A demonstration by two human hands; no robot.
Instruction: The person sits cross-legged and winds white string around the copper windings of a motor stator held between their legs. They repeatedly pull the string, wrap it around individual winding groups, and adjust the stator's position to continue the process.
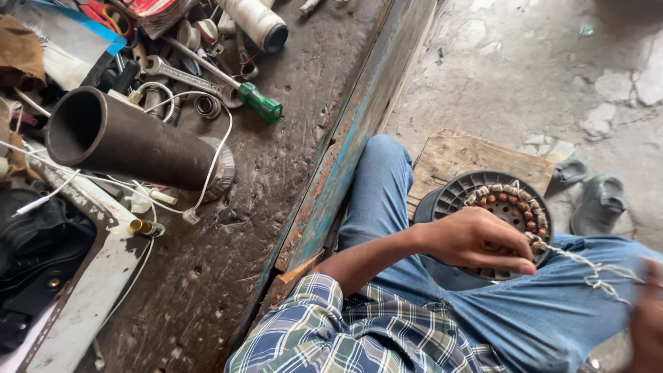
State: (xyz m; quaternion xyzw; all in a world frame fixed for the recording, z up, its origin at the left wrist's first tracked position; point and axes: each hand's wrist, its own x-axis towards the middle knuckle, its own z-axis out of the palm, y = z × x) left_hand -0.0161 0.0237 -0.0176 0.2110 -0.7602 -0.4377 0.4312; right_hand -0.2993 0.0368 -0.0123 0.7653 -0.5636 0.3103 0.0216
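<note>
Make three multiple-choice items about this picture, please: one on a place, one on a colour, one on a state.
1. Where does the round black motor part rest?
A. on the person's lap
B. on the workbench
C. inside the pipe

2. What colour is the screwdriver handle on the workbench?
A. red
B. green
C. yellow

3. How does the left hand stand to the motor part?
A. far from it
B. laid on it, fingers at its coil ring
C. under the bench

Answers:
1 A, it sits on the blue jeans.
2 B, the handle is clear green.
3 B, the hand covers its near edge; the right hand is blurred at the frame edge, at the end of a white cord.
</note>
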